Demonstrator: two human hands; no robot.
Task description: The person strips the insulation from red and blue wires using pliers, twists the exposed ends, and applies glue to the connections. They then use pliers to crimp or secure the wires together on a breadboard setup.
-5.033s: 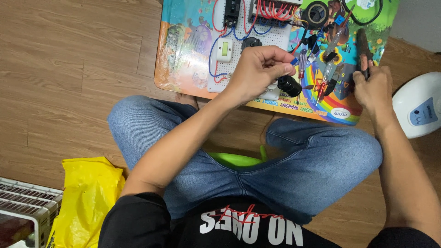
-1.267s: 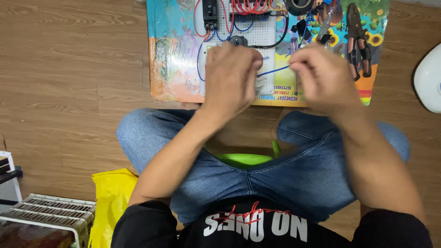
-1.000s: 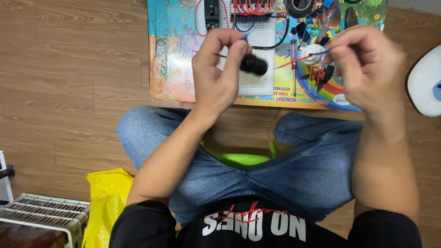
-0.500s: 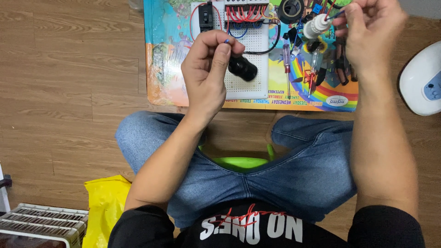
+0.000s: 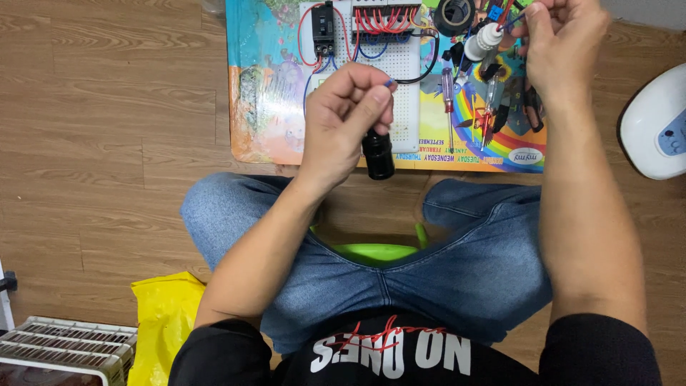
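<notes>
Between hands (image 5: 350, 114) (image 5: 561, 39), white pegboard (image 5: 396, 86) with wires (image 5: 371, 25)

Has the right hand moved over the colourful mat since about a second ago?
Yes. The right hand has gone up toward the far right corner of the colourful mat, near the white lamp holder.

Home floor workspace — wood-plank floor (image 5: 107, 143), wiring board (image 5: 386, 64), scattered screwdrivers (image 5: 448, 100)

**Bright colours over brown wood**

The mat (image 5: 271, 107) is printed in rainbow stripes, orange and teal. On it lies a white perforated board (image 5: 400, 93) with red, blue and black wires (image 5: 371, 21). The cylinder (image 5: 377, 154) is black. The floor (image 5: 107, 143) is brown woodgrain, the jeans (image 5: 400, 279) blue, the bag (image 5: 164, 322) yellow.
</notes>
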